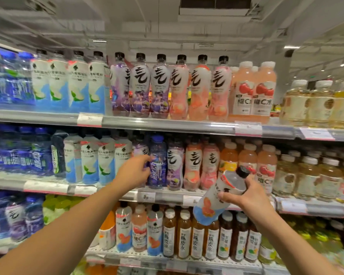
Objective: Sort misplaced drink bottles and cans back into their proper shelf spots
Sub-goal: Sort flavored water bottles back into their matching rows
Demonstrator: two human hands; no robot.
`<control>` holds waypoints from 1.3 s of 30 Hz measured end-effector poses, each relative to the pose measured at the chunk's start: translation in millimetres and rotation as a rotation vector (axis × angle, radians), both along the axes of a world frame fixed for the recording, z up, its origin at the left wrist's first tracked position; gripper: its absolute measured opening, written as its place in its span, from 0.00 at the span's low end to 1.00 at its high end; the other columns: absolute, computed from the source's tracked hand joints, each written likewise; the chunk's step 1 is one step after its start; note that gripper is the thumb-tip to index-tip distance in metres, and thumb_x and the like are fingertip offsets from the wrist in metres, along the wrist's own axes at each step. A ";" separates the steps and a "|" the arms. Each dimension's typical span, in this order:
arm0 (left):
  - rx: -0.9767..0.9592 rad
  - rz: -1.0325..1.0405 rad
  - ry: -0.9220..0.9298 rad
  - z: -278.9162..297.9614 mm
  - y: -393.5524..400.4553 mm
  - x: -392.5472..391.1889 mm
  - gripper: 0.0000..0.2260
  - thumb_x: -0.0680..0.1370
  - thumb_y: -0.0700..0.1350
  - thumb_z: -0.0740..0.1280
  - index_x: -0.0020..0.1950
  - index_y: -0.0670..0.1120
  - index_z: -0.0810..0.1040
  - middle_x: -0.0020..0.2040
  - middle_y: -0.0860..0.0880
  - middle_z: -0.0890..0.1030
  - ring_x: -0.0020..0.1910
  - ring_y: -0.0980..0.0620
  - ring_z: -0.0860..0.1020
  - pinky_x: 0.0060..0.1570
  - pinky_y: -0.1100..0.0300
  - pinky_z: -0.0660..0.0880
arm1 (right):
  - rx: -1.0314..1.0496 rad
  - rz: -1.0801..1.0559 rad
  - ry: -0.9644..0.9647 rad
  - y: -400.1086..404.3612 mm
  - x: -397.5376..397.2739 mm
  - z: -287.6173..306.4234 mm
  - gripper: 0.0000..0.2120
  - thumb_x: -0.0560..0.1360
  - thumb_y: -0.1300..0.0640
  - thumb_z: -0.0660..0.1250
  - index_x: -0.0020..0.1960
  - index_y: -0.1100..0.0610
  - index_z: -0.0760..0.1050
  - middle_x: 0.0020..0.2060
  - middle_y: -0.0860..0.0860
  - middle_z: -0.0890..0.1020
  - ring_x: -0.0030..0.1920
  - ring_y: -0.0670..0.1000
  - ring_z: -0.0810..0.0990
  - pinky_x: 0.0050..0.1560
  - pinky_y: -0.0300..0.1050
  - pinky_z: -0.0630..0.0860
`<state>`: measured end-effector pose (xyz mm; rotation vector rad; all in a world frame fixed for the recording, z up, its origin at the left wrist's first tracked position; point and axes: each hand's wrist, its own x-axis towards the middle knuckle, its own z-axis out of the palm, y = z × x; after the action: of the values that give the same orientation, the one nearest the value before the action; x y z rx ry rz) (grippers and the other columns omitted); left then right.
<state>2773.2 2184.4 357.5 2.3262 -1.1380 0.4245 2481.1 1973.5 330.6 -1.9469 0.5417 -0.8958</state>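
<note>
Blue bottle point(158, 162) stood among purple ones, not yet moved.
Gripped by left hand point(134, 171); right hand point(246, 197) clamped on white bottle point(219, 197).

both my arms are up and stretched forward, bare to the elbow. my left hand point(134, 171) reaches out level, palm turned right, fingers curled round a blue bottle point(157, 163). my right hand point(241, 195) sits lower, wrist bent inward, thumb and fingers clamped round a tilted pale bottle point(216, 201).
</note>
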 end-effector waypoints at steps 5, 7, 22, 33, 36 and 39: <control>-0.186 -0.020 -0.042 11.7 -16.4 16.9 0.21 0.79 0.42 0.66 0.73 0.49 0.72 0.69 0.49 0.75 0.63 0.47 0.77 0.59 0.51 0.76 | -0.014 0.030 0.047 -1.6 21.9 -6.2 0.24 0.64 0.56 0.86 0.53 0.46 0.77 0.48 0.41 0.86 0.44 0.37 0.84 0.42 0.34 0.78; -0.197 -0.014 -0.058 18.1 -25.4 18.6 0.25 0.79 0.44 0.65 0.77 0.49 0.66 0.73 0.48 0.71 0.62 0.45 0.77 0.55 0.50 0.76 | -0.001 0.041 0.064 -5.7 24.8 -8.9 0.25 0.62 0.54 0.86 0.55 0.49 0.79 0.46 0.45 0.88 0.44 0.43 0.87 0.45 0.41 0.82; -0.039 0.078 -0.052 40.8 -70.9 15.5 0.28 0.78 0.49 0.64 0.78 0.52 0.64 0.68 0.42 0.73 0.61 0.38 0.77 0.57 0.44 0.77 | 0.052 0.086 0.051 -26.4 4.2 0.2 0.27 0.64 0.55 0.86 0.59 0.47 0.79 0.48 0.42 0.88 0.47 0.44 0.87 0.40 0.36 0.80; 0.111 0.024 -0.100 46.6 -45.2 -2.2 0.24 0.81 0.52 0.63 0.77 0.51 0.67 0.78 0.44 0.63 0.59 0.42 0.79 0.55 0.49 0.76 | 0.039 0.145 0.026 -24.5 6.7 12.3 0.32 0.61 0.53 0.87 0.62 0.49 0.79 0.50 0.42 0.88 0.47 0.41 0.86 0.49 0.41 0.79; 0.139 -0.033 -0.129 31.7 -26.0 -2.9 0.22 0.81 0.51 0.63 0.75 0.53 0.70 0.82 0.47 0.59 0.65 0.47 0.77 0.59 0.52 0.74 | 0.012 0.158 0.028 -19.7 9.8 9.7 0.29 0.62 0.52 0.86 0.58 0.47 0.79 0.50 0.43 0.87 0.49 0.44 0.86 0.48 0.43 0.80; 0.157 -0.054 -0.157 10.3 -1.1 3.1 0.20 0.81 0.50 0.64 0.73 0.53 0.73 0.81 0.50 0.61 0.77 0.48 0.65 0.68 0.52 0.70 | 0.027 0.177 0.028 -16.3 19.1 3.4 0.30 0.60 0.52 0.87 0.59 0.49 0.80 0.48 0.44 0.88 0.49 0.46 0.87 0.54 0.52 0.83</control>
<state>2776.3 2183.3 367.8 2.4243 -1.3494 0.5232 2500.2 1957.2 334.0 -1.9511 0.3889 -0.7471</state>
